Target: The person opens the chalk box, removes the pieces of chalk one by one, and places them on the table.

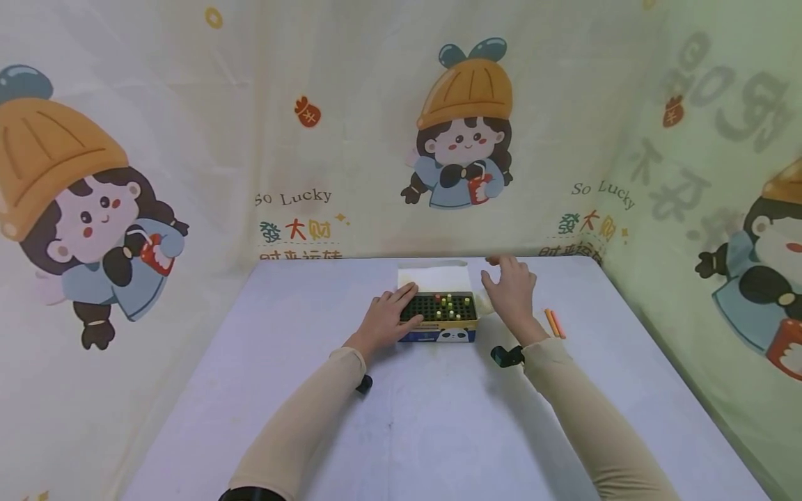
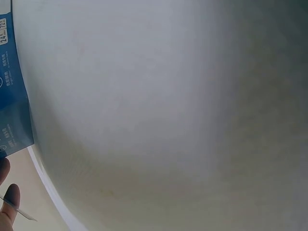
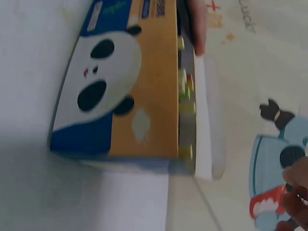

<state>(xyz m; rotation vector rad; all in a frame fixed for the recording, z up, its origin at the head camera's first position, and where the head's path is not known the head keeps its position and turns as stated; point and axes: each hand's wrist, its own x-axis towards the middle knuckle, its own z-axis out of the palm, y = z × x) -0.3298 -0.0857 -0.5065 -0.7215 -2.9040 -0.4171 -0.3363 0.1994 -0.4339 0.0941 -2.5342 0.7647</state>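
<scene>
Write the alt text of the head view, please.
A person's left hand rests on an open blue-and-yellow cardboard box with a panda print; its black gridded tray shows coloured tips. The right hand hovers beside it; slim orange and coral sticks lie on the pale table.

I read passage over the near white tabletop [image 1: 432, 417]. Blocking far: blue-and-yellow rectangular panda box [image 1: 454, 335], white flap [image 1: 434, 278] behind. Left hand [image 1: 382, 318] bars its left end.

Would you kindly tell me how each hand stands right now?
Left hand: open, resting on the panda box.
Right hand: open or holding something, cannot be told.
</scene>
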